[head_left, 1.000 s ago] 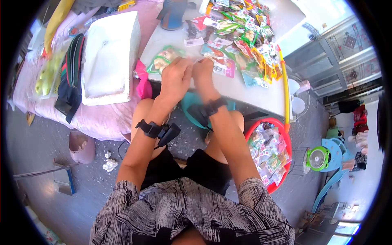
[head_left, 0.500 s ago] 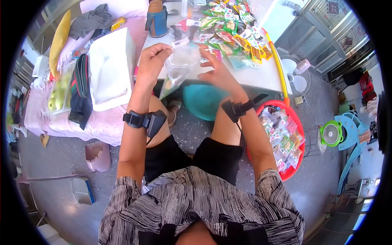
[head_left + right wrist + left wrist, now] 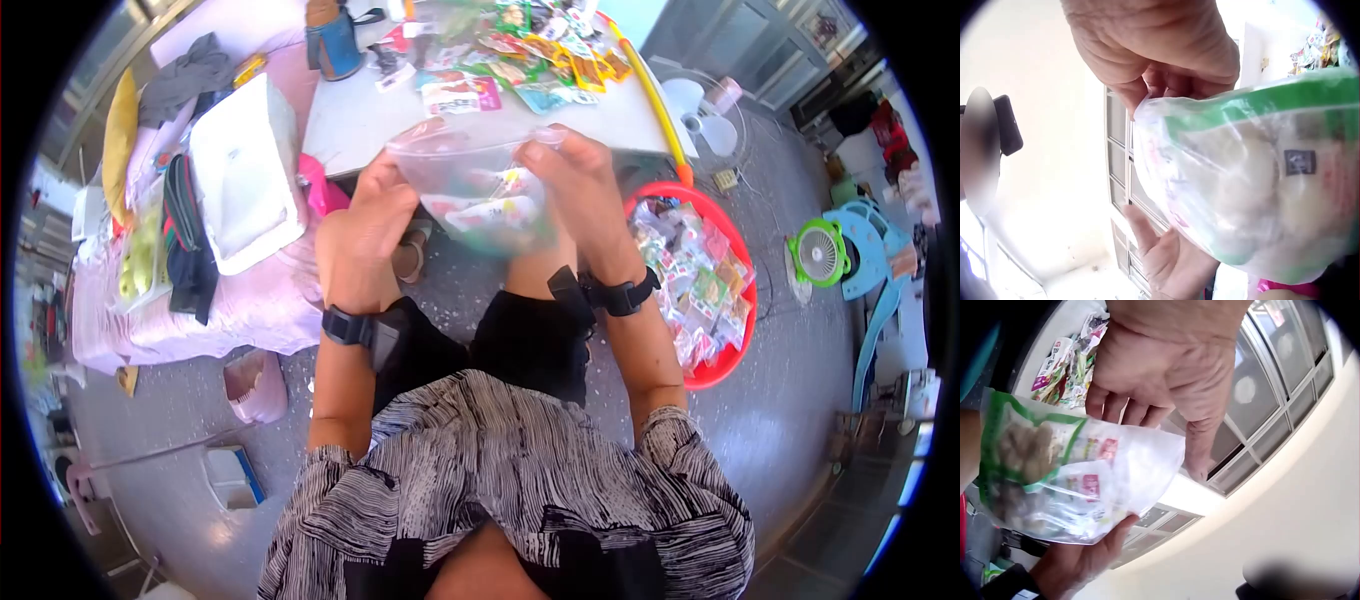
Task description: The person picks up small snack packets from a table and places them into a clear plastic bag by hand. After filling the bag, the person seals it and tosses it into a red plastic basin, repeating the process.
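A clear plastic bag [image 3: 460, 160] with green edging hangs between both hands above the lap, its wide mouth facing up. Inside show small white packets [image 3: 490, 213] with red print and, in the left wrist view, pale brown lumps of food [image 3: 1029, 447]. My right hand [image 3: 583, 195] pinches the bag's right rim between thumb and curled fingers. At the left edge, my left hand [image 3: 372, 215] has its fingers against the far side of the bag. Its thumb stands straight and apart from the plastic in the left wrist view.
Many colourful food packets [image 3: 540, 55] are spread on the white table [image 3: 350, 115]. A red basin [image 3: 745, 320] of packed bags stands on the floor at the right. At the left are a white foam box [image 3: 245, 170], a pink bin [image 3: 255, 385] and a blue flask [image 3: 335, 45].
The bag has come up off the table toward the lap and its mouth has spread. My right hand, loose half a second ago, now pinches the rim; my left hand has loosened its pinch.
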{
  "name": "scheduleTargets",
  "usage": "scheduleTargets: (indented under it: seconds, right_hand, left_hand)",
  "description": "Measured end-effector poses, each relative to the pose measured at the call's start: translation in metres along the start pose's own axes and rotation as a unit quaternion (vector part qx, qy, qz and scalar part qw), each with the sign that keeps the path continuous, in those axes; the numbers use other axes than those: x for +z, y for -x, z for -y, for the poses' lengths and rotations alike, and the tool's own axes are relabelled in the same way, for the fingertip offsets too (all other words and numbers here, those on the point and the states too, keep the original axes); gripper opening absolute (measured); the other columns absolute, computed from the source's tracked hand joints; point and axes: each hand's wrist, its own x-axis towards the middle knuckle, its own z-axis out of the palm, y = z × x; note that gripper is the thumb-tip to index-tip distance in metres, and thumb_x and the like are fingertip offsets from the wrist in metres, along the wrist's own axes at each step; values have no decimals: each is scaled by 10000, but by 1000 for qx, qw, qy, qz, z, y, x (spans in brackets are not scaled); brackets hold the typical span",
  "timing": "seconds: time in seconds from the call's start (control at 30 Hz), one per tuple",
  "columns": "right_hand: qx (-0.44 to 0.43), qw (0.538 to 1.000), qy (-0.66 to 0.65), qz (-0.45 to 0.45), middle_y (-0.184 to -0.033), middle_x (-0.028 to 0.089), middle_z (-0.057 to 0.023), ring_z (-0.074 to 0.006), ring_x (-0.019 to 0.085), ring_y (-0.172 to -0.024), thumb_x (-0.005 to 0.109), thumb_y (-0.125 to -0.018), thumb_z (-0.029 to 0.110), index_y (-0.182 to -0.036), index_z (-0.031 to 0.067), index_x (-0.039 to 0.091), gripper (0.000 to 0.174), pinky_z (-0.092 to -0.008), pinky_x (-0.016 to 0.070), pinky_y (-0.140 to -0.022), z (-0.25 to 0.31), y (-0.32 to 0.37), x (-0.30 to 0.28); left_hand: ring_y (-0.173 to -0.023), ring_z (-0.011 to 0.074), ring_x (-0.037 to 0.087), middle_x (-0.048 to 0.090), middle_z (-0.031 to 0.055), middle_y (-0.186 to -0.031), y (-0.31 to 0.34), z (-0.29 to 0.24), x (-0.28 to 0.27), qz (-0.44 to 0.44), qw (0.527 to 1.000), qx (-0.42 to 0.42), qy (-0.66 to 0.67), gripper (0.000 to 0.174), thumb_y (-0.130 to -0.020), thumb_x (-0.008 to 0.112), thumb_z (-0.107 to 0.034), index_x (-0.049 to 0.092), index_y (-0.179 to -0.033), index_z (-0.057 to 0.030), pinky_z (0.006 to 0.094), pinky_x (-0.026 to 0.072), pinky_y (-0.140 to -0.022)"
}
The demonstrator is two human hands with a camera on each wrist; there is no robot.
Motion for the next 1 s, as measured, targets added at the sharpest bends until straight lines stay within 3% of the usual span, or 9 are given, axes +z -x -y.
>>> scheduleTargets:
  seconds: [0.13,0.23,0.4,0.53,0.63,0.73,0.83,0.97,1.0]
  right_hand:
    - [51,996,39,-67,-874,668,-7,-62,576,-802,593,-898,93,-982,-10,676,157,-223,464,-742,12,39,-14]
    - [9,988,118,-100,-857,663,3,-56,570,-813,580,-900,91,-960,-22,676,161,-223,459,-743,17,66,-28]
    - [6,980,176,-91,-880,651,-8,-73,580,-798,638,-842,85,-966,-1,668,154,-231,465,-708,33,93,-45]
    - [-83,940,329,-30,-801,608,-56,-115,584,-752,685,-747,12,-1046,10,628,305,-254,477,-705,38,96,-49]
    - [-188,871,452,-27,-753,610,-118,-267,619,-685,684,-736,24,-824,14,638,100,-333,484,-601,37,102,-48]
    - [-171,900,399,-50,-738,607,-125,-321,600,-681,676,-736,32,-740,16,617,61,-364,471,-585,47,113,-42]
    - [-71,920,385,-19,-750,614,-124,-311,609,-691,688,-729,53,-753,21,624,75,-372,473,-593,63,126,-43]
    - [-121,868,479,-39,-652,601,-138,-331,598,-627,669,-723,114,-736,53,648,66,-418,454,-564,59,143,-49]
    - [-72,875,478,-35,-688,615,-138,-329,606,-647,661,-736,104,-775,39,651,76,-398,470,-584,59,147,-54]
  left_hand:
    - [-851,155,636,685,91,-932,8,25,21,-84,996,26,9,190,-832,647,-45,667,-1000,42,286,487,-827]
    - [-822,139,628,687,86,-919,9,33,44,-66,996,62,-8,186,-845,644,-69,670,-993,41,273,481,-795]
    - [-802,109,598,678,76,-887,16,47,61,-89,987,1,-131,161,-856,611,-61,676,-958,46,245,463,-749]
    - [-782,106,578,667,60,-863,19,49,78,-38,968,-16,-247,138,-848,587,-42,674,-890,56,224,446,-726]
    - [-770,131,584,660,94,-877,21,40,91,24,950,8,-312,154,-847,563,-49,660,-885,64,240,450,-717]
    - [-755,172,588,646,139,-892,28,30,103,22,968,-45,-246,171,-846,540,-54,645,-887,74,277,459,-710]
    - [-739,205,586,633,170,-893,26,43,99,111,975,36,-191,177,-838,530,-60,635,-879,76,304,464,-694]
    - [-792,203,579,636,163,-880,30,57,114,192,954,-7,-229,149,-805,553,-12,625,-891,87,282,443,-726]
    - [-822,194,584,640,152,-931,30,63,116,214,951,-21,-222,160,-821,571,-19,621,-929,88,272,439,-755]
